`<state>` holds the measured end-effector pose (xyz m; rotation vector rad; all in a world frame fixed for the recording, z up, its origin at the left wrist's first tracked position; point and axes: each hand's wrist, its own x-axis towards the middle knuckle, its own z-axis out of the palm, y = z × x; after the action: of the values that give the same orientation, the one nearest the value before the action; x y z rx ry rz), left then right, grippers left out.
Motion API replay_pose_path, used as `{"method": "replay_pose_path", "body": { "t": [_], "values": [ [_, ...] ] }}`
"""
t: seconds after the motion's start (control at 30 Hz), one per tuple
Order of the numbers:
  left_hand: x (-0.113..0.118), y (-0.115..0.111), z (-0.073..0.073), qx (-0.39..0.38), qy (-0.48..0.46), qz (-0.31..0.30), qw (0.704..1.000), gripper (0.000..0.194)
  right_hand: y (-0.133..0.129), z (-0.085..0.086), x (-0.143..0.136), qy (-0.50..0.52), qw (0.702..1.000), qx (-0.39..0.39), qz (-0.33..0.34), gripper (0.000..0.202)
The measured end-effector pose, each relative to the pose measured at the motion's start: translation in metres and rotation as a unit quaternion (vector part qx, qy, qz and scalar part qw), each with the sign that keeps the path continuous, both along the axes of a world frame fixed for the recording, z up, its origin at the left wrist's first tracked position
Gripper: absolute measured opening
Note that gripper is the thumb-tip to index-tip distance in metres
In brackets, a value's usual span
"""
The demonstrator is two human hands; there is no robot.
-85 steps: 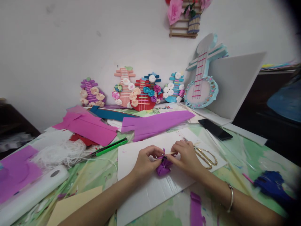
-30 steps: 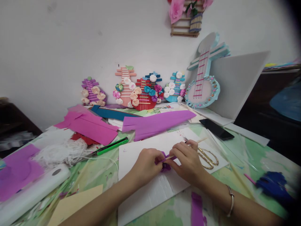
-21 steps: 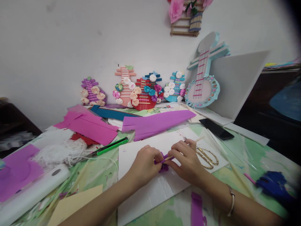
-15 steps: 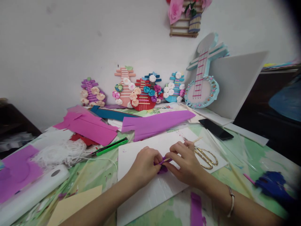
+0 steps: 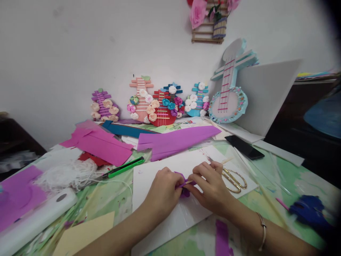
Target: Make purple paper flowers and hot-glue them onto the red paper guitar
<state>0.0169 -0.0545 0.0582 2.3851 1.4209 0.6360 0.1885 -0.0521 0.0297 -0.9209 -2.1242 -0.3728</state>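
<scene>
Over a white board [image 5: 149,227], my left hand [image 5: 166,186] is closed, its fingertips pinching a small piece of purple crepe paper [image 5: 184,193]. My right hand [image 5: 209,181] meets it from the other side, thumb and fingers closed on the same paper and a thin wooden stick [image 5: 190,182]. A pale stick end [image 5: 227,160] shows beyond the right hand, in line with this stick. Part of the paper stands up between the hands; the rest hides behind the fingers. Gold-handled scissors [image 5: 234,181] lie just right of my right hand, blades partly hidden.
A green utility knife [image 5: 126,167], white string [image 5: 71,172] and pink paper [image 5: 103,144] lie left. Purple crepe paper [image 5: 176,140] lies behind the board. A black phone [image 5: 244,147] is right. Several decorated lute-shaped crafts [image 5: 162,110] lean on the wall.
More of the purple paper now shows above and below the stick between my hands. Both hands stay in nearly the same place, with small finger shifts.
</scene>
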Motion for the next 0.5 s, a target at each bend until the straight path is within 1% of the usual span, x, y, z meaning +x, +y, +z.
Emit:
{"method": "replay_pose_path", "body": {
  "t": [0.13, 0.23, 0.5],
  "values": [
    [-0.001, -0.003, 0.011, -0.038, -0.015, -0.011, 0.999, 0.017, -0.002, 0.001, 0.001, 0.003, 1.0, 0.008, 0.0, 0.014],
    [-0.004, -0.004, 0.018, -0.05, -0.02, -0.02, 0.998, 0.018, -0.003, 0.002, 0.001, -0.004, 1.0, 0.013, 0.0, 0.013],
    [-0.009, -0.001, 0.02, -0.091, -0.06, -0.034, 0.993, 0.019, -0.006, 0.001, 0.001, -0.015, 0.998, 0.052, 0.013, 0.01]
  ]
}}
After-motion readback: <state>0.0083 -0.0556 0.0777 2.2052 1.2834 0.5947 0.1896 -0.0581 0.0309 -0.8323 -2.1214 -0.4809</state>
